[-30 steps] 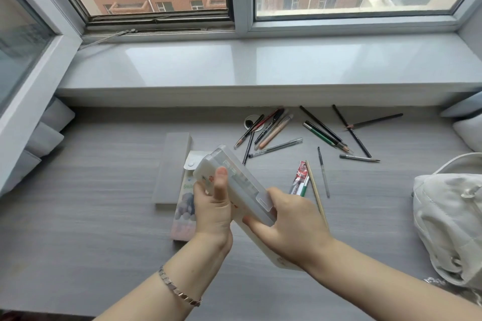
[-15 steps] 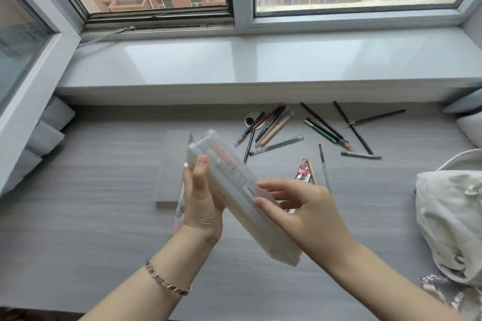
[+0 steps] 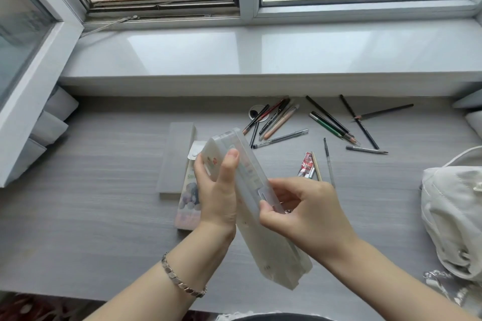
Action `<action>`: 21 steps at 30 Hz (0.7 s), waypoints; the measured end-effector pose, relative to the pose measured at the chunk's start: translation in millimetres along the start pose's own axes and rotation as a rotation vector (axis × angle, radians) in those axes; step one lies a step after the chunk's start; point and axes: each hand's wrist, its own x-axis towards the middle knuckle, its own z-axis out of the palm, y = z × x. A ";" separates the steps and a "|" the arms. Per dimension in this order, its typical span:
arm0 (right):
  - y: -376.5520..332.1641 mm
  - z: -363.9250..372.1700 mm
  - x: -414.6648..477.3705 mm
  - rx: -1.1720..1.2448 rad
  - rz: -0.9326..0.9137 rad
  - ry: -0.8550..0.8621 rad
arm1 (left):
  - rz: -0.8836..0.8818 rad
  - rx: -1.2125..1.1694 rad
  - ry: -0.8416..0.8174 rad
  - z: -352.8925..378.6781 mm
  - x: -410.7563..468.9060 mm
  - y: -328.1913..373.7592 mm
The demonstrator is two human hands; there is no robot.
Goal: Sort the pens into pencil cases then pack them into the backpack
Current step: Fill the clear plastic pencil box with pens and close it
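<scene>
- The clear pencil case (image 3: 276, 255) is off the tabletop (image 3: 91, 203), held tilted between both hands. Its low end points toward the person and its high end reaches past the fingertips.
- The right hand (image 3: 307, 219) has its fingers (image 3: 294, 186) and thumb curled onto the clasp (image 3: 263, 194) on the case's long edge, pinching it. This looks like an attempt to open the lid, but I cannot tell whether the latch has let go.
- The left hand (image 3: 216, 190) grips the upper half, with the thumb laid on the top face and the fingers (image 3: 200, 164) wrapped round the far side.
- Something coloured shows through the plastic beside the left thumb, so the case probably has contents. If the clasp gives suddenly at this tilt, they could slide out at the low end.
- The left thumb presses on the lid the right hand is working at. It could hold the lid shut, and a harder pull might twist the case out of the grip.
- Just left of the left fingers, a printed pencil case (image 3: 187, 198) lies flat, touching or overlapping a flat grey case (image 3: 177, 156). A dropped case would land on or near them.
- Beyond the right fingers lie loose pens (image 3: 280, 138), not yet sorted, the nearest just past the fingertips. A falling case could scatter them.
- The backpack (image 3: 453, 216) sits well to the right of the right fingers. I cannot tell whether it is open.
</scene>
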 end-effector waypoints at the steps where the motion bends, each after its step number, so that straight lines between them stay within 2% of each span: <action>1: 0.3 0.8 -1.3 -0.010 -0.014 0.005 | 0.004 0.003 -0.012 -0.5 0.0 -1.2; 3: 0.5 1.9 -3.3 0.008 -0.007 0.019 | 0.008 -0.010 -0.026 0.2 -0.1 -2.2; 5: 2.2 0.2 -3.2 0.134 0.073 -0.001 | 0.005 -0.026 -0.013 -0.5 0.7 -0.8; 10: 13.8 -16.2 11.8 0.791 0.479 -0.331 | -0.149 -0.068 -0.140 -0.5 2.4 4.7; 12: 18.2 -17.2 16.0 0.936 0.600 -0.421 | -0.160 -0.066 -0.167 2.9 0.7 8.9; 15: 24.1 -16.3 21.0 0.949 0.663 -0.498 | -0.116 -0.052 -0.174 6.3 1.5 15.8; 17: 25.6 -17.8 23.7 0.931 0.682 -0.526 | -0.159 -0.050 -0.195 6.4 0.5 14.6; 21: 27.0 -20.7 23.5 0.989 0.623 -0.645 | -0.194 -0.056 -0.267 11.9 -5.4 17.9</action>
